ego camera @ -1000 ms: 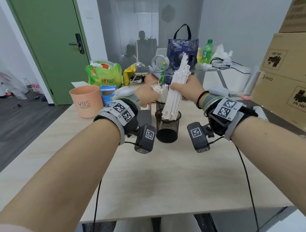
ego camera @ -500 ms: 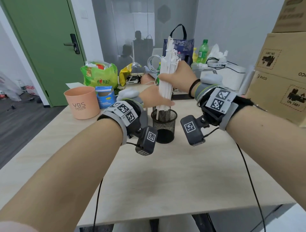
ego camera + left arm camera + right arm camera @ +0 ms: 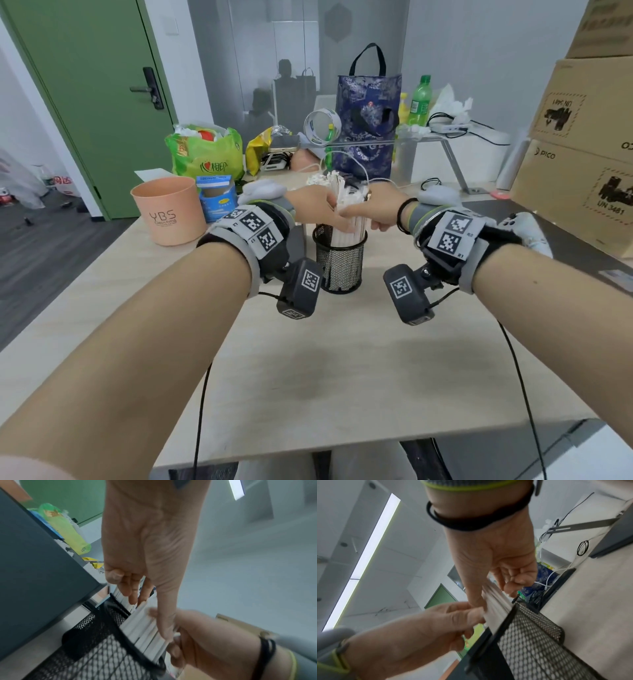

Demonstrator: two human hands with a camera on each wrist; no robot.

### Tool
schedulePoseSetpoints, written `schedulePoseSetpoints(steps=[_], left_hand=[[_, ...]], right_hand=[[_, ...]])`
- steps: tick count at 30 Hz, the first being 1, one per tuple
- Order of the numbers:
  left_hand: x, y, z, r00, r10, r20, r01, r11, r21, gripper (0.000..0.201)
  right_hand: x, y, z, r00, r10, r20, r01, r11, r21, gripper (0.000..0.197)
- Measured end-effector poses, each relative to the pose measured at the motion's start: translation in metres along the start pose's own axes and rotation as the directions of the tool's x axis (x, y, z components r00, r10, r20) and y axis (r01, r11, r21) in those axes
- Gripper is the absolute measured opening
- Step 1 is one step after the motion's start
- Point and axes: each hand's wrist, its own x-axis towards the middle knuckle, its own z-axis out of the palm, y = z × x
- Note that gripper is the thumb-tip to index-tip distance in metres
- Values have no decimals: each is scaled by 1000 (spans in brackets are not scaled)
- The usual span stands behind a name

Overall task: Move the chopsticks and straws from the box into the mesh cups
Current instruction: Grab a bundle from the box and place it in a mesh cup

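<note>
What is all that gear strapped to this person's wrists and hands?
Both forearms are bare. Each wrist has a grey band edged in yellow-green, carrying white tags printed with black square codes. Under each wrist hangs a small black camera box with its own code tag, trailing a thin black cable. The right hand also has a black hair tie at the wrist; the left hand has none.

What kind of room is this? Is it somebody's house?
Probably an office or workroom, not a house. There are stacked shipping cartons on the right, a glass partition behind the table, and a plain green door with a lever handle.
</note>
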Motion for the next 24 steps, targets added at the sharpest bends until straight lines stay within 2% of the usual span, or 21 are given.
schedulePoseSetpoints(steps=[3, 6, 7, 10, 13, 15, 17, 18, 21, 22, 24], left_hand=[[-1, -7, -7, 999, -35, 37, 36, 999, -26, 60], [-1, -11, -9, 998, -55, 9, 55, 995, -83, 41], [-2, -12, -10, 997, -69, -18, 67, 992, -111, 35], [-2, -14, -16, 985, -117, -130, 88, 975, -205, 24], [-1, -22, -24, 947, -184, -262, 104, 950, -295, 30], [2, -29, -26, 947, -202, -251, 125, 948, -292, 37], [2, -33, -24, 953, -206, -220, 143, 952, -272, 27], [1, -34, -24, 949, -217, -228, 159, 956, -248, 20], [3, -43, -25, 914, -290, -285, 233, 948, -215, 26], [3, -49, -26, 893, -334, -301, 276, 936, -220, 24], [4, -62, -27, 859, -406, -311, 333, 906, -263, 27]], right_hand=[[-4, -4, -12, 998, 56, 30, -57, 998, 16, 50], [-7, -11, -16, 998, 62, -28, -61, 997, 44, 71], [-7, -12, -16, 996, 42, -82, -38, 998, 54, 70], [-4, -18, -15, 965, -69, -253, 93, 992, 86, 49], [-3, -29, -15, 934, -164, -317, 186, 982, 41, 42], [1, -34, -14, 936, -243, -256, 228, 970, -87, 42], [0, -39, -12, 951, -292, -104, 272, 947, -171, 48], [1, -40, -11, 956, -294, -16, 286, 939, -191, 49], [-6, -39, -6, 955, -202, 217, 260, 923, -284, 39], [-6, -37, -5, 955, -200, 218, 255, 930, -263, 38], [-6, -36, -4, 966, -243, 85, 254, 952, -171, 38]])
